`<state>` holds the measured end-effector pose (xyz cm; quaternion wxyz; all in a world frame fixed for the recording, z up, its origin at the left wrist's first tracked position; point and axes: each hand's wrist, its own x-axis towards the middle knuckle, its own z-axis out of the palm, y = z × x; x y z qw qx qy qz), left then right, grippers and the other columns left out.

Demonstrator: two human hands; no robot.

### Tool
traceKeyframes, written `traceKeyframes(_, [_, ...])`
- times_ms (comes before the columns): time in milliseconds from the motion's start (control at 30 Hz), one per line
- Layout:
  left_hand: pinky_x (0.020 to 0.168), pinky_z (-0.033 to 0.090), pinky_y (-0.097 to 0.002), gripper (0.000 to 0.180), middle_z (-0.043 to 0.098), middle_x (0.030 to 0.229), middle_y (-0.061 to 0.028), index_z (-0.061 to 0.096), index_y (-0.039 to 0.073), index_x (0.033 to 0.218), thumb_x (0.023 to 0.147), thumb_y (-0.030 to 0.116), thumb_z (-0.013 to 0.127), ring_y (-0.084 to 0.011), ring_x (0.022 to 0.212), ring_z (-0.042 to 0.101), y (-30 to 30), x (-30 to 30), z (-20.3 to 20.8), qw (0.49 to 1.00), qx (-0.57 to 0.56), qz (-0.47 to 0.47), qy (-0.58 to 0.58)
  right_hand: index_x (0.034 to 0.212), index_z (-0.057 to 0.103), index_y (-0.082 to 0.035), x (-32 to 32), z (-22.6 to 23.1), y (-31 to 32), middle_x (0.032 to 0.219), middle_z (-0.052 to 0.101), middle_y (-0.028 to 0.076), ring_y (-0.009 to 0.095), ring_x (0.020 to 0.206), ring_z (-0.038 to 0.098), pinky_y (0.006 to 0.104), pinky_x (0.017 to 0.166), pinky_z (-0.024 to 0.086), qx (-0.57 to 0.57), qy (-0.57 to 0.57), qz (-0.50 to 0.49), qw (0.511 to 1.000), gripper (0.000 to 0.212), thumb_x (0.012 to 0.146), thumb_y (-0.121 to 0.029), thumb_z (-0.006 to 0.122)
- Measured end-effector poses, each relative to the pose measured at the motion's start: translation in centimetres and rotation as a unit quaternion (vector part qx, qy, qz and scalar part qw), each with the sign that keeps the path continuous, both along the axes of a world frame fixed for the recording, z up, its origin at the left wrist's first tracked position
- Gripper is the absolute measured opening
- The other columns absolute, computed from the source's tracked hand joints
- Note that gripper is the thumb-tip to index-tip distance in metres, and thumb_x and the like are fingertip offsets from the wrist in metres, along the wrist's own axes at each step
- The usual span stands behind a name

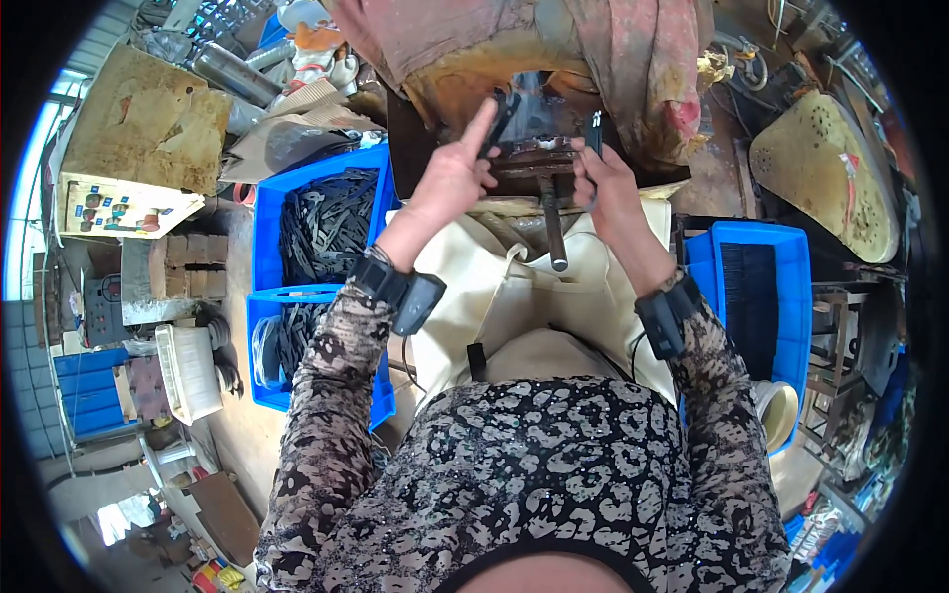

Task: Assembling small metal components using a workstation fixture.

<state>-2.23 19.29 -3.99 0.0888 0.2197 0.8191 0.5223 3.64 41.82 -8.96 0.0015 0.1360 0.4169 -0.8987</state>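
Observation:
My left hand [453,184] is raised at the mouth of a cloth-draped machine, its index finger stretched out and the others curled. It grips a dark flat metal piece [505,121]. Across from it, my right hand [611,190] closes on another dark narrow metal piece [594,130], which points upward with a bright tip. Between the two hands lies a rusty metal fixture [539,160], with a round bar [553,225] sticking out toward me. Behind the fixture, whitish spray or mist [532,91] shows in the machine's opening.
Stained cloth [474,35] hangs over the machine. At left, a blue bin [265,232] holds many dark flat pieces, with a second blue bin [321,295] nearer me. Another blue bin [797,287] with dark strips stands at right. A control box [127,210] sits far left.

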Motion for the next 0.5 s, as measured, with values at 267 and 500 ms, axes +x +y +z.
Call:
traceKeyframes(267, [0.078,0.051,-0.0465,0.036,0.065,0.090,-0.0225,0.063,0.012,0.114,0.081,0.002,0.056,-0.0401,0.085,0.063,-2.3,-8.2,-6.8,0.965,-0.196,0.036,0.172,0.110,0.064,-0.002,8.4,3.1,-3.3,0.074,0.057,-0.001,0.009,0.063,0.052,0.0241,0.058,0.044,0.450,0.100,0.118,0.880,0.029,0.086,-0.019,0.069])
traceKeyframes(500, [0.083,0.050,-0.0445,0.039,0.065,0.100,-0.0204,0.064,0.012,0.111,0.077,-0.003,0.052,-0.0378,0.096,0.062,0.8,-9.5,-8.7,0.929,-0.300,-0.080,0.202,0.110,0.065,-0.004,10.1,2.9,-3.4,0.075,0.060,0.008,0.015,0.061,0.056,0.0273,0.056,0.045,0.582,0.180,0.142,0.780,0.042,0.075,-0.023,0.079])
